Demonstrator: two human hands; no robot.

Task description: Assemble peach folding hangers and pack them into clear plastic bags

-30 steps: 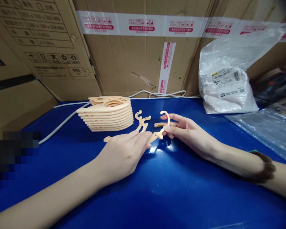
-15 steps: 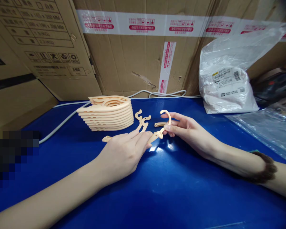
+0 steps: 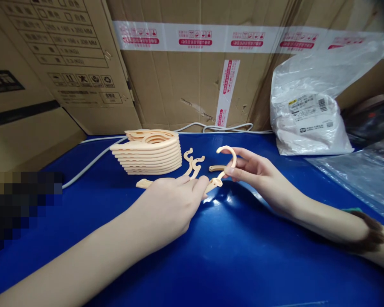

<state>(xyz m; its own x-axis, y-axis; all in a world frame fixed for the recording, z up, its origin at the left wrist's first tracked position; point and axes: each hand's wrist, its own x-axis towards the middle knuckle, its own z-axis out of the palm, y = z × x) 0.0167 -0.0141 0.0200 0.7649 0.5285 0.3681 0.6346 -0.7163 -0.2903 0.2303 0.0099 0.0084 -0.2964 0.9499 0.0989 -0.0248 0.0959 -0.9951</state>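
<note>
Right hand [image 3: 259, 177] pinching peach hook [image 3: 225, 164] by shank, curve raised for alignment; left hand [image 3: 171, 204] pressing flat piece [image 3: 144, 183] steady, just front of hanger stack [image 3: 149, 152].

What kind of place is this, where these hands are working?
Probably a small packing or assembly bench in a workshop or warehouse. Taped cartons stand behind a blue table, a stack of hangers waits beside loose hooks, and a labelled bag sits nearby.

the right hand [image 3: 259, 175] pinches a peach hook [image 3: 228, 164]. the left hand [image 3: 171, 204] rests on the blue table [image 3: 243, 256], near stacked hangers [image 3: 149, 152].
</note>
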